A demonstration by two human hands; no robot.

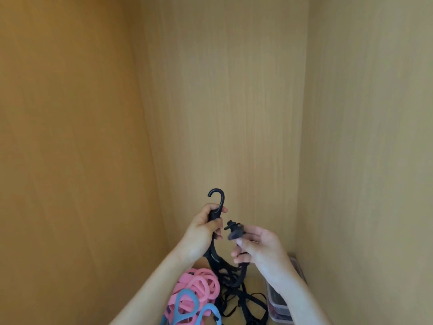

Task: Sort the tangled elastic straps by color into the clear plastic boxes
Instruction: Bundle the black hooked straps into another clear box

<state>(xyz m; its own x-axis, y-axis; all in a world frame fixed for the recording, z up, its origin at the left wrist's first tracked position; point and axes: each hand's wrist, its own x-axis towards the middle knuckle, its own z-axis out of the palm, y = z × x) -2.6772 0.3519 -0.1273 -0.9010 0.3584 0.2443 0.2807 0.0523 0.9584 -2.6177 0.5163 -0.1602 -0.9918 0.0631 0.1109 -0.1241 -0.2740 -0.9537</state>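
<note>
We get warm, even, fairly bright light with soft, faint shadows. Left panel [70,137] reads deeper orange, right panel [375,137] paler. Wide-angle bend curves the 2 panel seams near the edges. Motion blur smears the strap end [234,231] at the right hand [262,249]; the hook [218,198] is sharp.

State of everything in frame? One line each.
left hand, grips the hook's shank
hook, raised, upright
right hand, holds a strap below the second hook
second hook, raised, blurred
black straps, tangled, partly lifted
pink straps, heaped, untouched
blue straps, on the pink heap
box, holds dark items, partly hidden
</note>
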